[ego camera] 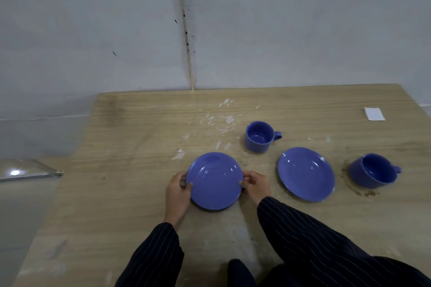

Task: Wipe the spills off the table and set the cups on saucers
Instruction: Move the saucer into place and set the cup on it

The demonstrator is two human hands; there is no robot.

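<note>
A blue saucer (214, 180) lies on the wooden table (130, 151) in front of me. My left hand (176, 194) grips its left rim and my right hand (255, 185) grips its right rim. A second blue saucer (306, 173) lies to the right. One blue cup (260, 137) stands upright behind and between the saucers. Another blue cup (373, 170) stands at the far right in a brown spill ring (354, 187). White smears (221, 121) mark the table behind the held saucer.
A white slip of paper (374, 114) lies near the table's back right corner. A grey wall (140, 30) stands right behind the table. A clear plastic lid or box (25, 169) sits beyond the table's left edge.
</note>
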